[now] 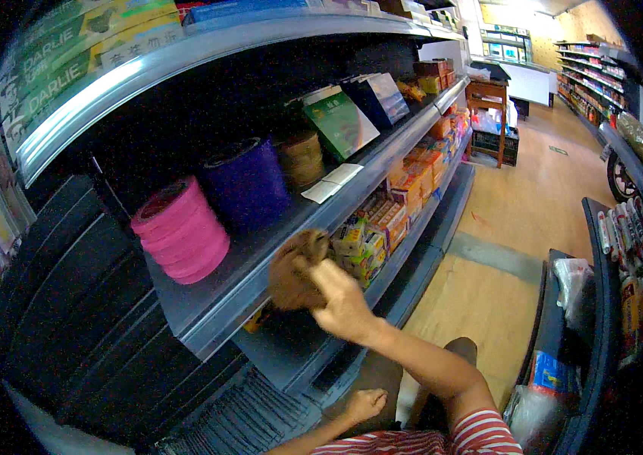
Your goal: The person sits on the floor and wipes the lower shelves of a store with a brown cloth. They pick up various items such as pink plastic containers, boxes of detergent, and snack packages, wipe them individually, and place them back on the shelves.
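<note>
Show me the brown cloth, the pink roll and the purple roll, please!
Brown cloth (291, 277): head view, on its crumpled middle.
Pink roll (185, 235): head view, on its ridged side.
Purple roll (251, 186): head view, on its outer side.

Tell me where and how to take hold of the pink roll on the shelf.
Take the pink roll around its ribbed outer wall, probably coming from the open front of the shelf. It stands on end near the front edge, leaving that side exposed, while the purple roll sits close on its right.
</note>
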Motion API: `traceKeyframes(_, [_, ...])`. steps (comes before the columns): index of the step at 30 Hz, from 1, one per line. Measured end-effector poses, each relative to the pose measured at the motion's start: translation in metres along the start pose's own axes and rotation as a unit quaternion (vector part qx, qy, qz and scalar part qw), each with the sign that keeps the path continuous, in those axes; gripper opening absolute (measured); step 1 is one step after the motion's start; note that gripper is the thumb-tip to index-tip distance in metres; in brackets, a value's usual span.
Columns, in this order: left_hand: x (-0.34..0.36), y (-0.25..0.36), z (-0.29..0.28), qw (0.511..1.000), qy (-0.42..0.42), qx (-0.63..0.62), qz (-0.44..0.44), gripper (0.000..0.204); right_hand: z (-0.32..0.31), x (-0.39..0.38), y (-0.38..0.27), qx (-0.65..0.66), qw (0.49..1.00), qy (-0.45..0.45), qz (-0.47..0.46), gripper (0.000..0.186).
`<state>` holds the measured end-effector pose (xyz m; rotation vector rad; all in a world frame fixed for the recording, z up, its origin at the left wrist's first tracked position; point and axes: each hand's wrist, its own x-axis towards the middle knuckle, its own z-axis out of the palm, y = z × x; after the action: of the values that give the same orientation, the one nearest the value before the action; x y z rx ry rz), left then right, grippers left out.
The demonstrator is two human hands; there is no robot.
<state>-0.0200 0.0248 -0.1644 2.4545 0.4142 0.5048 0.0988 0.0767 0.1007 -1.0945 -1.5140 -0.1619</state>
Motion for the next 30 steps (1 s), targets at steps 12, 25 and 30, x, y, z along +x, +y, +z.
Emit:
traceKeyframes(12, [-0.002, -0.007, 0.008, 1.0, 0.001, 0.007, -0.004, 0.018, 0.007, -0.041, -0.018, 0.078, 0.985, -0.124, -0.091, 0.043])
traceKeyframes(25, [0.128, 0.008, -0.1, 0.94, 0.322, -0.089, -0.07, 0.008, -0.13, -0.171, 0.084, 0.457, 0.72, 0.368, 0.37, 0.041])
traceKeyframes(30, [0.231, -0.001, -0.152, 0.928, 0.354, -0.007, -0.114, 0.05, -0.146, -0.245, 0.1, 0.518, 0.631, 0.382, 0.433, 0.035])
